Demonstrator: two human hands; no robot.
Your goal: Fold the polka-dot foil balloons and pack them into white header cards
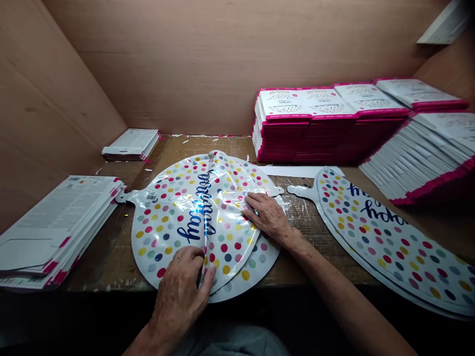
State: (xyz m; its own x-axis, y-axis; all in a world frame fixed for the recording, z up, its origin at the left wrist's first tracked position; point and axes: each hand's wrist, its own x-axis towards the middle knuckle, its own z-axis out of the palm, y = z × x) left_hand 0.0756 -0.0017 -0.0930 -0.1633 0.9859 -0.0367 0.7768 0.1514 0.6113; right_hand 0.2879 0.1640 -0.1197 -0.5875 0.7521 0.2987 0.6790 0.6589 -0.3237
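The white, shiny, round foil balloon with bright dots and blue writing [226, 198] is right in front of you, with a tall crease through its middle. Another white dotted sheet [265, 262] peeks out under it. Your left hand [183, 279] has its thumb and fingers close together by the crease; I can't tell if they pinch it. Your right hand [267, 215] lies spread on the balloon's right side. On your left, a pile of white printed cards [55, 217] sits just by the balloon's left tab. Pink and white packs [315, 133] make a wall at the back right. More dotted balloons [401, 252] lie on your right and poke past the near edge. Between them and yours, a strip of shiny brown table [308, 222] gives you room. Your balloon pokes over the near edge too.
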